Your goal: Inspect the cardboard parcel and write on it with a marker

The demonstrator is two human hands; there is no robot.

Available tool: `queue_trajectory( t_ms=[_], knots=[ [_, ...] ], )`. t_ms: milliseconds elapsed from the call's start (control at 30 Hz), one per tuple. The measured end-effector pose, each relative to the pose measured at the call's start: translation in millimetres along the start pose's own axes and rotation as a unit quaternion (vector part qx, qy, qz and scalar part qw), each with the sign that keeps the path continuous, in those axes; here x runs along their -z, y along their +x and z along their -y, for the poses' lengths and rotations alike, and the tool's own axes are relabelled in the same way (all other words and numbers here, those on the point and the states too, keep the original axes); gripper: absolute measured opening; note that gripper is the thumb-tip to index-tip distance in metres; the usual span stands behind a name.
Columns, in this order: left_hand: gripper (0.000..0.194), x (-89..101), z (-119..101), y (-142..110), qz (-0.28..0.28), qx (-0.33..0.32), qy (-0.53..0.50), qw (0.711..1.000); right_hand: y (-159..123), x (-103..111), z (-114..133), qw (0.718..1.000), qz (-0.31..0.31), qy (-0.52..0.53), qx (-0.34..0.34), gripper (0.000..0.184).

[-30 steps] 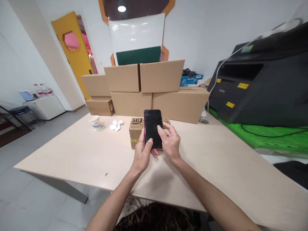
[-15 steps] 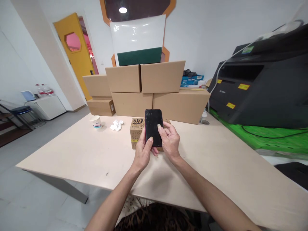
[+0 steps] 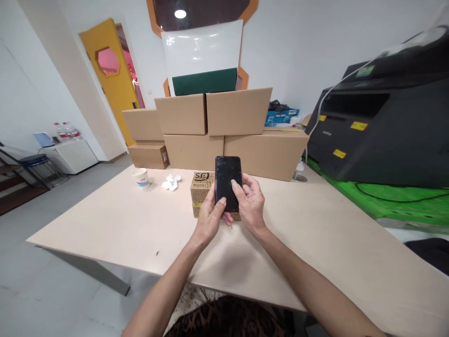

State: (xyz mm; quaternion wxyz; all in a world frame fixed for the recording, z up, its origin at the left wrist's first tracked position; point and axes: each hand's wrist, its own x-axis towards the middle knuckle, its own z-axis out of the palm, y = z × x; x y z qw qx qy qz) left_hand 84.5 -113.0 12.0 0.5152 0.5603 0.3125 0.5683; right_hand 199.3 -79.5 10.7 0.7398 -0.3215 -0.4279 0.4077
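Pale tabletop [image 3: 115, 220] is stretching under both forearms, and above it the two hands are sharing one grip. The left hand [image 3: 207, 220] is wrapping the lower left edge of a black phone [image 3: 228, 183], thumb lying on the glass, while the right hand [image 3: 251, 204] is cupping the right side with its thumb pressing on the dark screen. The phone is standing nearly upright in the air, clear of the table.

Directly behind the grip a small printed carton [image 3: 201, 193] is sitting on the table, partly hidden by the fingers. Further off to the left of the grip are lying a crumpled white tissue [image 3: 171, 182] and a paper cup [image 3: 141, 177]. Beyond them plain cardboard boxes [image 3: 217, 131] are standing stacked, and far to the right a large black printer [image 3: 382, 126] is resting on a green surface.

Risk, as I judge it: only fingertips and thumbs are pinching the slick phone, so a loosened hold could be letting it slide and strike the carton or table. The glass appears to be showing fine cracks near its top, making a knock worse.
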Motion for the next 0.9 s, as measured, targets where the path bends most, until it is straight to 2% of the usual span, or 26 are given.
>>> queue_trajectory(
  t_ms=[100, 200, 267, 367, 433, 500, 600, 633, 733, 800, 900],
  knots=[
    [0.092, -6.3, -1.1, -1.4, 0.018, -0.002, -0.005, 1.0, 1.1, 5.2, 6.1, 0.999, -0.028, 0.03, -0.03, 0.072],
    [0.1, -7.7, -2.5, -5.6, 0.03, 0.009, -0.002, 1.0, 6.1, 22.1, 12.6, 0.996, -0.06, 0.041, -0.049, 0.079],
    [0.099, -2.5, -4.4, -9.7, 0.02, 0.003, -0.004, 1.0, 13.6, 42.5, 15.3, 0.995, -0.092, 0.029, -0.031, 0.079],
    [0.084, 16.4, -7.2, -15.4, -0.029, -0.036, -0.001, 0.999, 29.2, 84.4, 15.2, 0.989, -0.15, -0.014, -0.001, 0.078],
    [0.072, 35.7, -7.0, -16.5, -0.089, -0.07, 0.014, 0.993, 38.6, 114.9, 12.1, 0.98, -0.192, -0.054, -0.003, 0.079],
    [0.061, 59.5, -3.9, -14.1, -0.166, -0.11, 0.031, 0.979, 44.4, 143.0, 6.3, 0.967, -0.222, -0.118, -0.033, 0.074],
    [0.049, 102.7, 3.5, -4.2, -0.288, -0.142, 0.075, 0.944, 45.1, 175.3, -6.4, 0.94, -0.248, -0.211, -0.102, 0.06],
    [0.047, 118.8, 5.7, 0.3, -0.329, -0.144, 0.097, 0.928, 43.9, 183.3, -11.4, 0.938, -0.239, -0.22, -0.124, 0.059],
    [0.045, 169.4, 8.5, 15.5, -0.437, -0.122, 0.196, 0.87, 39.7, 202.3, -27.4, 0.935, -0.226, -0.211, -0.176, 0.06],
    [0.056, 201.9, 8.1, 26.3, -0.476, -0.072, 0.282, 0.83, 38.3, 212.5, -37.5, 0.934, -0.218, -0.205, -0.195, 0.063],
    [0.074, 243.4, 8.6, 42.3, -0.505, 0.015, 0.389, 0.77, 38.7, 225.4, -48.5, 0.939, -0.196, -0.247, -0.137, 0.063]
  ],
)
